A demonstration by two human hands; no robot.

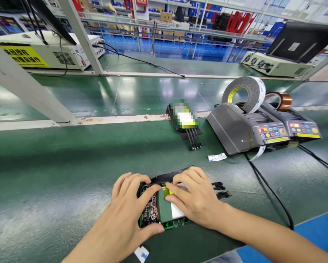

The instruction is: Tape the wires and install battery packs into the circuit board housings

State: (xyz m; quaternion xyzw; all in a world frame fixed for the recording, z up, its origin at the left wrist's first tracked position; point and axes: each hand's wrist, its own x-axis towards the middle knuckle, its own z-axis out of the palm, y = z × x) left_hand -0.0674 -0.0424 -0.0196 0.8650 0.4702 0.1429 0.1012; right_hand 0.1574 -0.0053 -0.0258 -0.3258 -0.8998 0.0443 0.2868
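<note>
A green-edged circuit board (174,223) with a grey-green battery pack (164,210) on it lies on the bench in front of me. Around its left end curls my left hand (127,210), fingers on the far edge and thumb on the near edge. My right hand (198,195) bends over the pack, index finger and thumb close together beside a yellow strip (171,191); its palm side is hidden. Behind both hands runs a black casing piece (168,177). Black cable ends (221,194) stick out to the right.
Another board assembly (184,118) with cables lies farther back, partly pixelated. Two tape dispensers (251,124) stand at right, carrying tape rolls. One backing strip (217,157) lies near them, another white piece (142,254) near my left wrist. A grey frame post (29,82) rises at left.
</note>
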